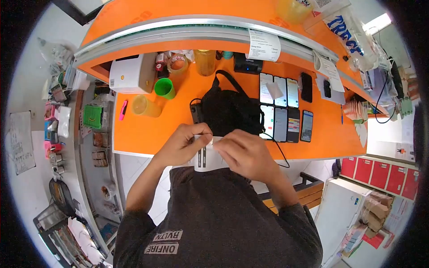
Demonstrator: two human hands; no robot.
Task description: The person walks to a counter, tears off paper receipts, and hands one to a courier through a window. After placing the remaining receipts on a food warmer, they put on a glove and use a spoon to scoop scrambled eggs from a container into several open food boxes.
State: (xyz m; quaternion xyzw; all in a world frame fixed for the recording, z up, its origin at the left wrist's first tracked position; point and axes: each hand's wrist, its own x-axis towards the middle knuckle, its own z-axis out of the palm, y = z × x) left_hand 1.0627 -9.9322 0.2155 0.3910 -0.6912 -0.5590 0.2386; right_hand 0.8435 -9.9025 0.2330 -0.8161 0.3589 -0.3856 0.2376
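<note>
Paper (215, 163) is showing between left hand (182, 146) and right hand (247, 154). Both are pinching near its top, probably to steady it.

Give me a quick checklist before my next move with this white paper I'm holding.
1. Left hand pinching the white paper: ok, thumb and finger closed at its top.
2. Right hand gripping it: cannot tell, fingertips partly hidden.
3. Print legible: cannot tell, too small.
4. Paper free of the black bag: cannot tell, hands crowd that edge.
5. Phones away from hands: ok, right of the bag.
6. Green cup away from hands: ok.
</note>
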